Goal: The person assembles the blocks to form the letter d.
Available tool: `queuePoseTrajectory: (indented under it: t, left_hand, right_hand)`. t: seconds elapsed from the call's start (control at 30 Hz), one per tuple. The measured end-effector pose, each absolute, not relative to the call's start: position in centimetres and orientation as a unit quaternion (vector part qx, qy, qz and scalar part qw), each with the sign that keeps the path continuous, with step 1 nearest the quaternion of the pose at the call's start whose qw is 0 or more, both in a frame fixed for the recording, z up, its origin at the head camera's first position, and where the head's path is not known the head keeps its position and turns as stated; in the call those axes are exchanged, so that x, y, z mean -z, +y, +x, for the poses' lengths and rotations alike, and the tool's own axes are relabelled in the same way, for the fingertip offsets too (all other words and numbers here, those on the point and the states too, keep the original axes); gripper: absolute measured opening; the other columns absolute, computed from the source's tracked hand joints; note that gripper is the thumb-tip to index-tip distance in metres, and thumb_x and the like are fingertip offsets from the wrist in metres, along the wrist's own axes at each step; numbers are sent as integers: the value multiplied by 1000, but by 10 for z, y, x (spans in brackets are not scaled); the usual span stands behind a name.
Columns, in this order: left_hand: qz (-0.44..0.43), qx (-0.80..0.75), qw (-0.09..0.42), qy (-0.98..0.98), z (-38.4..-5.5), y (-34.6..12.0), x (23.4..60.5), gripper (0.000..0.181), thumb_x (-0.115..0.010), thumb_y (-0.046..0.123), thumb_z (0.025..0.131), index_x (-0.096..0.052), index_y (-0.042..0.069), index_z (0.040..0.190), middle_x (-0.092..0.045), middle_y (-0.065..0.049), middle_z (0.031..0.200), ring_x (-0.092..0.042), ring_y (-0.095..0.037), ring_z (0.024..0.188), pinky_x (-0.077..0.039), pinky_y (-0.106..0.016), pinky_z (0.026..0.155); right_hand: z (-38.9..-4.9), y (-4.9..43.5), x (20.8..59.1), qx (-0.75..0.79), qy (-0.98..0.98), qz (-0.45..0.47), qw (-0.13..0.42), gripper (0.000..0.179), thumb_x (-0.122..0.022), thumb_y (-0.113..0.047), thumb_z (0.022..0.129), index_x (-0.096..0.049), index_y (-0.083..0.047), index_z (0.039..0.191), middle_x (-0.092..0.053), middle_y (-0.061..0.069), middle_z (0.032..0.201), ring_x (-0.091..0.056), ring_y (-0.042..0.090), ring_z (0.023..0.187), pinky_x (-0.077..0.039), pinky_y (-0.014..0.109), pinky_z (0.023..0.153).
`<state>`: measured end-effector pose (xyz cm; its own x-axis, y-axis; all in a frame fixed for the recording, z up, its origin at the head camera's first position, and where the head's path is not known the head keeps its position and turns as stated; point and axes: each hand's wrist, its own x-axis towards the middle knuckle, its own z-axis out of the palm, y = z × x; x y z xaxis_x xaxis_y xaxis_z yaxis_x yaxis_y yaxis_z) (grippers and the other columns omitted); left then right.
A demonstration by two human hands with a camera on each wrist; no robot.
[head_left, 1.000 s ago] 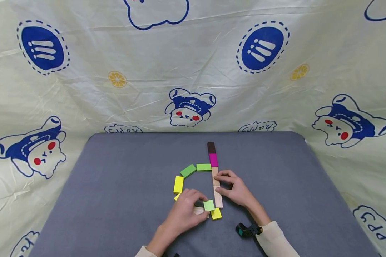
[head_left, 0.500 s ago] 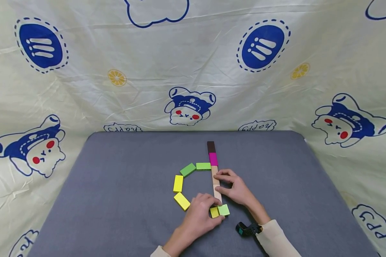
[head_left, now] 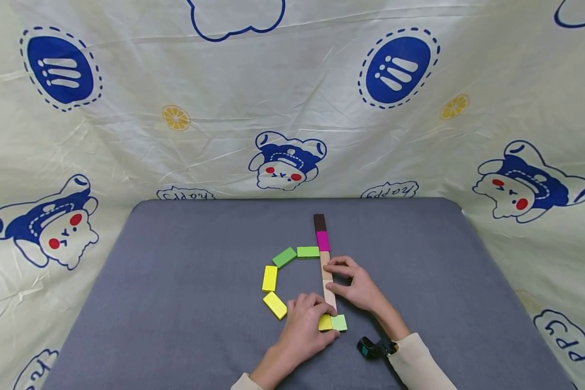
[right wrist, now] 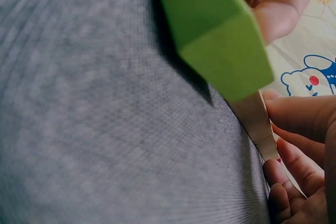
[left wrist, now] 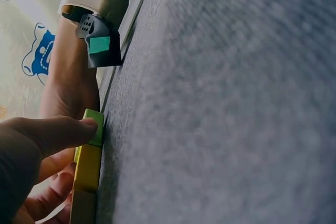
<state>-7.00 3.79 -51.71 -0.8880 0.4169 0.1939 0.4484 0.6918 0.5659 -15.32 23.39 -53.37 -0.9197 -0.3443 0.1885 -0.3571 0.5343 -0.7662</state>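
In the head view, my left hand [head_left: 306, 324] pinches a light green block [head_left: 339, 323] between thumb and forefinger at the lower end of a column. The left wrist view has the thumb on this green block [left wrist: 93, 126], directly beside a yellow block [left wrist: 87, 168]. My right hand [head_left: 357, 284] touches the right side of two tan blocks [head_left: 325, 266] with thumb and fingertips, the fingers gently bent. Its thumb rests against a tan block [right wrist: 253, 116] in the right wrist view. Part of the lower row is hidden under my left hand.
Above the tan blocks lie a magenta block [head_left: 323, 241] and a dark brown block [head_left: 319, 222]. Green blocks [head_left: 285, 258] and yellow blocks [head_left: 275, 305] curve round on the left. A black wrist device [head_left: 372, 348] is on the right wrist, over the grey cloth [head_left: 185, 303].
My left hand has carried the light green block rightward past the yellow block, then lowered it against the yellow block's right side. The right hand has stayed at the tan blocks.
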Motion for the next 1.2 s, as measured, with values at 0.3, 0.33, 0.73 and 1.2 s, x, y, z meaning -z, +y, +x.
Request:
queuePoseTrajectory:
  t: [0.3, 0.33, 0.73, 1.2]
  left_hand:
    - [-231, 305, 24, -924, -70, 36, 517, 28, -91, 32, 77, -76, 28, 99, -58, 10, 103, -47, -10, 96, -33, -38, 84]
    - [-230, 305, 21, -924, -70, 35, 517, 27, -91, 32, 77, -76, 28, 99, -58, 10, 103, -47, -10, 96, -32, -38, 84]
    - [-233, 299, 8, -925, -70, 33, 516, 28, -90, 32, 78, -77, 30, 103, -58, 9, 105, -46, -11, 98, -33, -39, 85]
    - [-222, 293, 33, -929, -70, 33, 517, 31, -91, 35, 76, -75, 29, 102, -58, 9, 104, -46, -12, 98, -34, -40, 86]
  right_hand:
    - [-151, 231, 531, -447, -871, 204, 10, 38, -81, -11, 89, -73, -2, 124, -62, 14, 130, -57, 35, 124, -46, 34, 102]
    - [-149, 229, 526, -447, -871, 203, 9, 37, -80, -9, 88, -73, 0, 124, -62, 16, 130, -57, 36, 124, -47, 34, 101]
    - [-152, 234, 537, -443, -874, 201, 14, 38, -82, -13, 88, -74, -6, 125, -63, 10, 129, -58, 31, 122, -47, 34, 102]
    - [-152, 232, 532, -449, -873, 192, 4, 39, -82, -13, 88, -74, -5, 126, -63, 11, 131, -58, 31, 123, -47, 38, 103]
